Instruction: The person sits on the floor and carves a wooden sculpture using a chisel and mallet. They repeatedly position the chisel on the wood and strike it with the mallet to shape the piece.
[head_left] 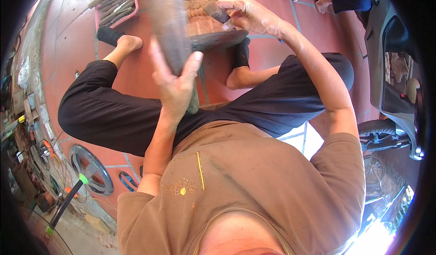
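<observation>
The carved wood (pixel 202 26) lies beyond the left hand (pixel 176 84) and just beside the right hand (pixel 256 16), its far end cut off, its long axis unclear. The left hand grips a long, blurred bar (pixel 169 28) pointing away, hiding the wood's left side; the right pinches a small dark block (pixel 217 13).

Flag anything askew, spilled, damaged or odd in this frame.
Only one minor thing: a dark stick juts past the left rim of the pink tray, while most others lie inside. No spill is apparent. The long piece in the left hand is too blurred to check for damage.
</observation>
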Demonstrator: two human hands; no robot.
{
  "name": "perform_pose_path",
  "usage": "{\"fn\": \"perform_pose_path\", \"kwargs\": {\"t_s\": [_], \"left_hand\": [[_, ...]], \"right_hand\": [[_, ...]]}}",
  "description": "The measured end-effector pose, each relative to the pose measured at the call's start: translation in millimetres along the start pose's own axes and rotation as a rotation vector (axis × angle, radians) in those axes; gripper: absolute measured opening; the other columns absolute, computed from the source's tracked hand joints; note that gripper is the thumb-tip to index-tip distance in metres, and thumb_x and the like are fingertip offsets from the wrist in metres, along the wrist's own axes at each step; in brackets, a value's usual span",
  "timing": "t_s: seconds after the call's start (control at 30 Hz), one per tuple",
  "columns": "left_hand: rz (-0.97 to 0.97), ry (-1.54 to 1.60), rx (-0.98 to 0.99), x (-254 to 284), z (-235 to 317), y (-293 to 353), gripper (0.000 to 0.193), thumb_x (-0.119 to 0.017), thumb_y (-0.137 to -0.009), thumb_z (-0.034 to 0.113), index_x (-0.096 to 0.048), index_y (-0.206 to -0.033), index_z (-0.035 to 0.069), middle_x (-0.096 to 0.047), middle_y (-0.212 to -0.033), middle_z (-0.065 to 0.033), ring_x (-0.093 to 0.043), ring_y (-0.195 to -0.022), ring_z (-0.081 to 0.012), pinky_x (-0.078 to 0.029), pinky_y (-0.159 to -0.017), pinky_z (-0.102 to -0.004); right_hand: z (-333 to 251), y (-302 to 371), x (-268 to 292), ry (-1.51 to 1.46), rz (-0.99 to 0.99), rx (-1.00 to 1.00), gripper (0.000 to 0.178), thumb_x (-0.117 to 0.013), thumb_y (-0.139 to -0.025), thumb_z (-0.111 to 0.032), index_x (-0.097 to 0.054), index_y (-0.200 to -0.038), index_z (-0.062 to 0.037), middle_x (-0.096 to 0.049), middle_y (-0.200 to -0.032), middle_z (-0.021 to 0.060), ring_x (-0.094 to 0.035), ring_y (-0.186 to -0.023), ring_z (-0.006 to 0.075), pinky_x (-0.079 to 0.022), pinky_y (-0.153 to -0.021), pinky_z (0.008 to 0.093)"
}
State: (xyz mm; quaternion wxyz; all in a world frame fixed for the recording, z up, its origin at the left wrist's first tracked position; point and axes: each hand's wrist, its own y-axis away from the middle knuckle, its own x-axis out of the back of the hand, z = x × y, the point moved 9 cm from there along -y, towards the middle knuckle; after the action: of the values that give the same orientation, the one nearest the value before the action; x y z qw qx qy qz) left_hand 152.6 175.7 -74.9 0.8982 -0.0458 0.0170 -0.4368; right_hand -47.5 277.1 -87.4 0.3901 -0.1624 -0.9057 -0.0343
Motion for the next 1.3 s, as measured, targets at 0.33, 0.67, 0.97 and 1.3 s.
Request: {"fn": "perform_pose_path", "kwargs": {"t_s": [0.33, 0.67, 0.97, 1.3], "left_hand": [[0.014, 0.099, 0.006, 3.1, 6.2, -1.7, 0.078, -0.074, -0.092, 0.008, -0.031, -0.156, 0.001, -0.061, -0.098, -0.0046, -0.058, -0.075, -0.0085, -0.052, -0.061, -0.0234], [-0.113, -0.023, 0.131, 0.7, -13.9, -4.2, 0.078, -0.078, -0.089, 0.009, -0.035, -0.154, 0.000, -0.068, -0.105, -0.0095, -0.065, -0.086, -0.0143, -0.056, -0.075, -0.0281], [-0.228, -0.196, 0.109, -9.2, -23.4, -5.9, 0.082, -0.077, -0.091, 0.010, -0.030, -0.157, -0.002, -0.069, -0.118, -0.0148, -0.067, -0.104, -0.0215, -0.054, -0.093, -0.0344], [0.005, 0.031, 0.025, 1.0, -5.9, -3.4, 0.078, -0.076, -0.091, 0.010, -0.031, -0.155, 0.001, -0.066, -0.101, -0.0079, -0.063, -0.075, -0.0125, -0.054, -0.064, -0.0272]], "right_hand": [[-1.0, 0.6, -0.9, -0.038, -0.009, -0.036, 0.045, -0.081, -0.082, -0.017, -0.065, -0.124, -0.0115, -0.068, -0.081, 0.0165, -0.063, -0.072, 0.0328, -0.052, -0.073, 0.0419], [-1.1, -1.2, -4.8, 0.004, -0.049, -0.054, 0.043, -0.080, -0.082, -0.015, -0.065, -0.123, -0.0118, -0.069, -0.089, 0.0160, -0.065, -0.080, 0.0323, -0.052, -0.076, 0.0428], [-0.8, -3.7, -6.5, 0.047, -0.016, 0.055, 0.051, -0.081, -0.080, -0.015, -0.064, -0.128, -0.0118, -0.072, -0.091, 0.0162, -0.071, -0.087, 0.0352, -0.055, -0.078, 0.0420], [0.3, -5.2, -5.7, 0.010, -0.053, -0.062, 0.054, -0.082, -0.079, -0.017, -0.066, -0.130, -0.0119, -0.073, -0.095, 0.0182, -0.071, -0.088, 0.0350, -0.056, -0.080, 0.0425]]}}
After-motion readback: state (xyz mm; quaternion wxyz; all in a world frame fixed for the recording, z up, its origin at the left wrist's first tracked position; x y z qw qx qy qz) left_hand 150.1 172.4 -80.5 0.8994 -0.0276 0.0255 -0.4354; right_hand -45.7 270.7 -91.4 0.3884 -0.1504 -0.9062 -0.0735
